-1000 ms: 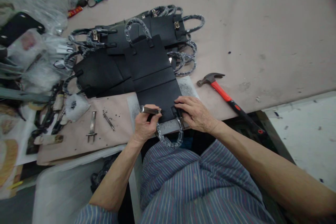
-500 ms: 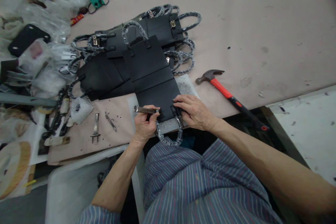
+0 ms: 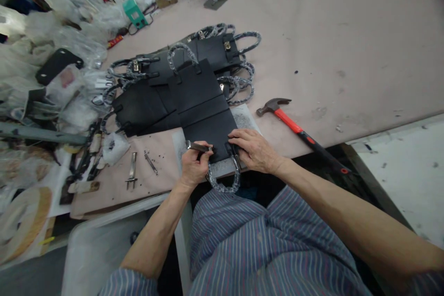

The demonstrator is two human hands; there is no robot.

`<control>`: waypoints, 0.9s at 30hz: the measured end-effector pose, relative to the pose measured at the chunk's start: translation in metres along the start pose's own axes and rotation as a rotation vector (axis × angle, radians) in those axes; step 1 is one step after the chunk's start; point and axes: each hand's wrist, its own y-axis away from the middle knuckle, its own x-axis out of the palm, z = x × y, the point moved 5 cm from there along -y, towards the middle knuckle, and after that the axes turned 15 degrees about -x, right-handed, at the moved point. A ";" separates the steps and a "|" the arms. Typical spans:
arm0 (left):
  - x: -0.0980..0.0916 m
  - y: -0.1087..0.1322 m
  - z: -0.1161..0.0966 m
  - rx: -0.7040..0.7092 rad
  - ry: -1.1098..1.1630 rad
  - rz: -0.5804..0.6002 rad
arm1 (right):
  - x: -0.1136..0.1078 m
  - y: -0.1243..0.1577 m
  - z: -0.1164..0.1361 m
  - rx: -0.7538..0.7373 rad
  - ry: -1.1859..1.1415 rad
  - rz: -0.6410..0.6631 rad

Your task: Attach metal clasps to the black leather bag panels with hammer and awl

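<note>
My left hand (image 3: 194,165) grips a metal punch (image 3: 198,146), tilted nearly level over the near edge of a black leather bag panel (image 3: 208,125). The punch's working tip is too dark to make out against the leather. At the panel's near right corner, my right hand (image 3: 255,150) pinches the end tab of a plastic-wrapped bag handle (image 3: 224,188), its thumb partly hidden. That handle's loop hangs over the table edge towards me. Another wrapped handle (image 3: 180,51) stands at the panel's far end. Beneath the near end lies a pale, scuffed board (image 3: 244,118).
A claw hammer (image 3: 294,127) with a red and black grip lies to the right. More black bag panels (image 3: 145,104) are piled behind. Left of me are a two-pronged punch (image 3: 132,171), a slim metal tool (image 3: 151,163), plastic bags (image 3: 76,115) and a plastic bin (image 3: 90,249).
The view has shifted a little, so the table things sit slightly lower. My left hand tilts the punch a little differently; my right hand keeps its place on the handle tab.
</note>
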 end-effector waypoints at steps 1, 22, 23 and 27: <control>0.000 0.000 -0.001 0.004 -0.004 0.002 | -0.001 -0.001 0.000 -0.002 -0.017 -0.001; 0.003 0.008 -0.005 0.033 0.015 -0.025 | -0.084 0.097 -0.015 1.336 -0.683 -0.171; 0.003 0.008 -0.005 0.029 0.010 -0.023 | -0.084 0.086 -0.005 1.343 -0.755 -0.203; 0.003 0.008 -0.005 0.019 -0.012 -0.011 | -0.106 0.028 0.039 1.110 -0.598 -0.320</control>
